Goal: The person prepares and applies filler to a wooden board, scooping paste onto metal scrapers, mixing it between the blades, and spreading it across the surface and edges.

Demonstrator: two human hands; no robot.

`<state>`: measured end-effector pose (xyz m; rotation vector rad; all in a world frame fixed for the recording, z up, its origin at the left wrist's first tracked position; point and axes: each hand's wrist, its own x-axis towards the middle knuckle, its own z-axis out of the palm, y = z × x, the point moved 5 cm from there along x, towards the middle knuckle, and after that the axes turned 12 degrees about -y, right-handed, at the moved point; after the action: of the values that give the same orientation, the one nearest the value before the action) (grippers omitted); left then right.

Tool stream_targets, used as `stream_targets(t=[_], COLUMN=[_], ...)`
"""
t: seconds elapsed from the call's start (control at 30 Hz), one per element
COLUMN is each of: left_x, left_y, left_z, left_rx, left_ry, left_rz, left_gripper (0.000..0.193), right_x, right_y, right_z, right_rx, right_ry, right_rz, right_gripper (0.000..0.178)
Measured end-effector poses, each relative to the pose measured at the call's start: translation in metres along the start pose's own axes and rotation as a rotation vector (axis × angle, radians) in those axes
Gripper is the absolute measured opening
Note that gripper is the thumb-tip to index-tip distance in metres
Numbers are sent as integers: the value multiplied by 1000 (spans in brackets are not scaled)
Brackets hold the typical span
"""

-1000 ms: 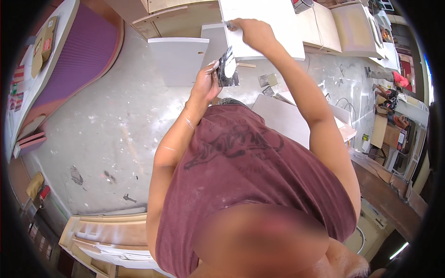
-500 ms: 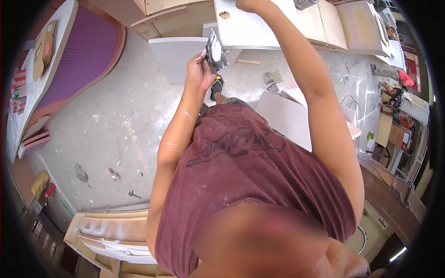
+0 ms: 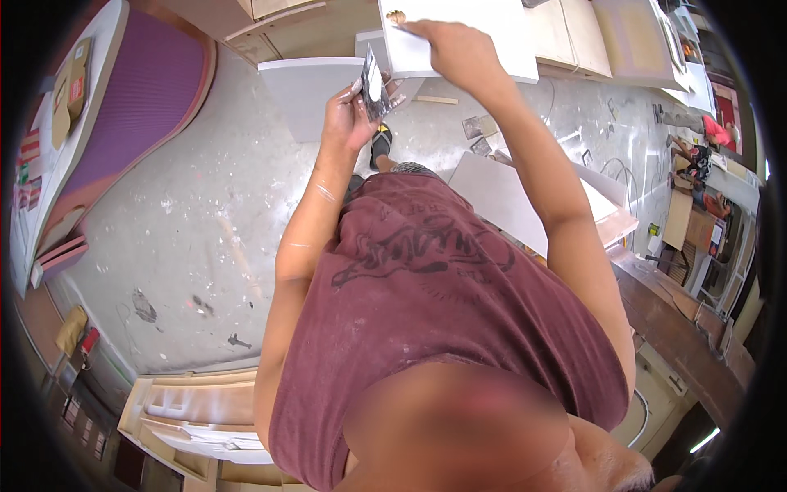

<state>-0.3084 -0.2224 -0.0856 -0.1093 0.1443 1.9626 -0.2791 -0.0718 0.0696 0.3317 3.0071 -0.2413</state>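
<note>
My left hand [image 3: 348, 115] is closed around a dark flat plate [image 3: 375, 88] smeared with white paste, held up near the white panel's front edge. My right hand [image 3: 469, 56] is over the white panel [image 3: 508, 37], index finger stretched out and the other fingers curled under. Its fingertip, or a thin greyish thing at it, reaches the panel just beside a round brownish spot [image 3: 396, 16]. Whether the curled fingers hold a small tool is hidden. White smears mark my left fingers and forearm.
A grey panel [image 3: 307, 98] is left of the white one. Boards [image 3: 500, 193] lie low on my right, near sanding pieces [image 3: 479, 131]. A purple curved counter [image 3: 156, 74] stands at left, wooden cabinet frames [image 3: 197, 410] behind me. Other people [image 3: 697, 160] are far right.
My right hand has come down and nearer across the white panel, from the top edge to beside the round spot. The left hand with the plate has shifted slightly left.
</note>
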Motion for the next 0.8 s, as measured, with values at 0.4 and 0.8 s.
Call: stream_targets(t=[0.4, 0.8], left_x=[0, 3], left_y=[-1, -4], left_z=[-3, -1], left_rx=[-19, -45], left_ry=[0, 1], left_rz=[68, 103], left_gripper=[36, 26], right_x=[8, 14], right_y=[-19, -27], right_z=[11, 25], right_rx=[-15, -140], right_ry=[-70, -70], right_rz=[55, 69], right_gripper=[47, 48])
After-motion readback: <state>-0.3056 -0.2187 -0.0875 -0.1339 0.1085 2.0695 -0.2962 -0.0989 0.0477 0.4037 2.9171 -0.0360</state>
